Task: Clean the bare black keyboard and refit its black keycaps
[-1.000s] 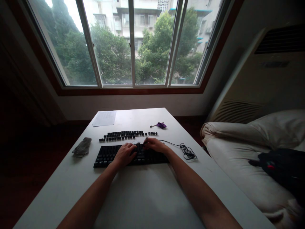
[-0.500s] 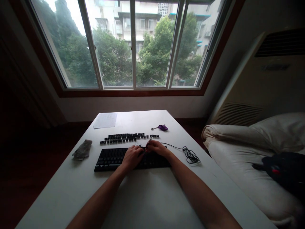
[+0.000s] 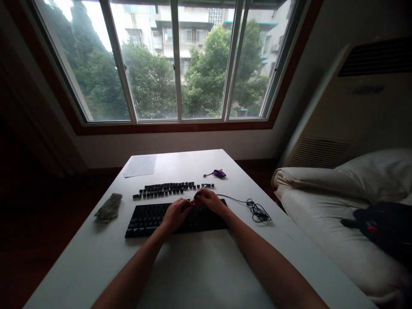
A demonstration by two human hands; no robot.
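A black keyboard [image 3: 146, 219] lies across the table, with both my hands over its middle and right part. My right hand [image 3: 207, 201] is closed in a pinch on a small dark thing with a thin shiny part, just above the keyboard's back edge. Beside it, my left hand [image 3: 176, 213] has its fingertips drawn together close to the right fingers; what they hold is too small to make out. Behind the keyboard, loose black keycaps [image 3: 164, 189] stand in rows.
The white table [image 3: 193, 266] also carries a grey cloth [image 3: 109, 208] at left, a paper sheet [image 3: 140, 165] at the back, a purple object with a brush-like stick [image 3: 219, 173], and a coiled black cable [image 3: 259, 211] at right. A pale sofa [image 3: 309, 206] stands beside the table.
My right fingers have lifted slightly and turned, with the small dark thing now more visible. The left hand has drawn back a little. The whole view has shifted slightly.
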